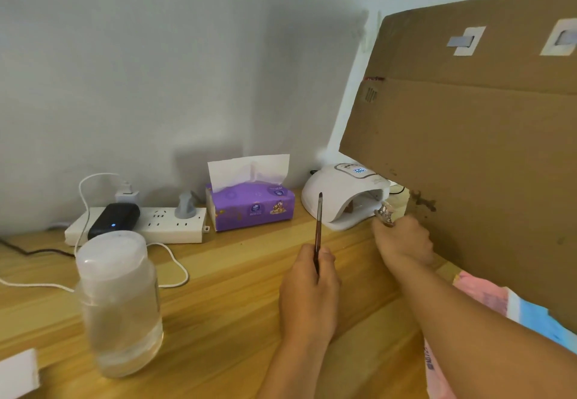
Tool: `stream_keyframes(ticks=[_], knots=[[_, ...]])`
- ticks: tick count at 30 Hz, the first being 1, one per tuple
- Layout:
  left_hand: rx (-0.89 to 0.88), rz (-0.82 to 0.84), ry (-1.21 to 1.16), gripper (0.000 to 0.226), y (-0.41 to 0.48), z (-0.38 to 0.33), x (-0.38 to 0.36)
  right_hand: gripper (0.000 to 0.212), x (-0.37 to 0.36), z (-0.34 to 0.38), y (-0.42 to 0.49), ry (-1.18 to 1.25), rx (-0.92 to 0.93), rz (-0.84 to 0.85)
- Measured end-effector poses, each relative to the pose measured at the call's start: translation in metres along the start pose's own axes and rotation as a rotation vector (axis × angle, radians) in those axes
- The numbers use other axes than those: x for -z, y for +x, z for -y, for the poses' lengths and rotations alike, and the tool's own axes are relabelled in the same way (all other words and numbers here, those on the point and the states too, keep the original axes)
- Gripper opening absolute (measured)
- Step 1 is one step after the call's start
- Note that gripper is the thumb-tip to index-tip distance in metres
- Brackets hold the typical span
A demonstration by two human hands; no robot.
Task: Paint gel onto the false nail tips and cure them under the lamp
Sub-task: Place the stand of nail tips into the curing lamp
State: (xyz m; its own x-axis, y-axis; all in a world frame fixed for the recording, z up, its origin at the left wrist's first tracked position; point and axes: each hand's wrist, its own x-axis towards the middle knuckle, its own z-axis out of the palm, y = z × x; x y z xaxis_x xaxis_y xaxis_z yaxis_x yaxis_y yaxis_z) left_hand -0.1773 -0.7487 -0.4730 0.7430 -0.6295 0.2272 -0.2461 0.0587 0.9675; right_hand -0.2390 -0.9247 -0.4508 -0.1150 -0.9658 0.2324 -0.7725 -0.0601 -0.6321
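On the table [218, 292], toward its back right, a white lamp [335, 195] sat with its mouth facing right and its small display [359, 170] lit. The right hand [406, 242] was just outside that mouth, fingers curled round the base of a small holder, with a glossy nail tip [386, 211] standing above the knuckles, close to the lamp's opening but not inside it. Blur hid the finer details of the tip.

The left hand [307, 292] hovered nearer the table's middle, well apart from the lamp, pinching a slim brush [318, 223] between thumb and fingers. The brush stood almost upright, its far end pointing up in front of the lamp's left side.

A big sheet of cardboard [484, 148] leaned over the right side of the scene, its lower edge overhanging the lamp's top and the right wrist. Pink and blue packaging [487, 298] showed beneath it.

Against the wall, left of the lamp, lay a purple tissue pack [253, 211] with a sheet pulled up. Further left was a white power strip [175, 226] with a black device [114, 219] resting on it and a white cable [178, 269] looping across the wood. Close to the camera on the left stood a capped bottle [120, 305] partly filled with clear liquid.
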Motion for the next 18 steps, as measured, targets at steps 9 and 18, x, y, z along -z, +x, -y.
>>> stream_keyframes(ticks=[9, 18], knots=[[0.000, 0.006, -0.040, 0.025, -0.001, 0.002, 0.001, 0.042, -0.008, 0.014, 0.006, 0.023, 0.148, 0.079], [0.006, -0.082, -0.065, 0.025, 0.004, 0.004, -0.004, 0.032, -0.037, 0.017, 0.045, 0.064, 0.076, 0.098]])
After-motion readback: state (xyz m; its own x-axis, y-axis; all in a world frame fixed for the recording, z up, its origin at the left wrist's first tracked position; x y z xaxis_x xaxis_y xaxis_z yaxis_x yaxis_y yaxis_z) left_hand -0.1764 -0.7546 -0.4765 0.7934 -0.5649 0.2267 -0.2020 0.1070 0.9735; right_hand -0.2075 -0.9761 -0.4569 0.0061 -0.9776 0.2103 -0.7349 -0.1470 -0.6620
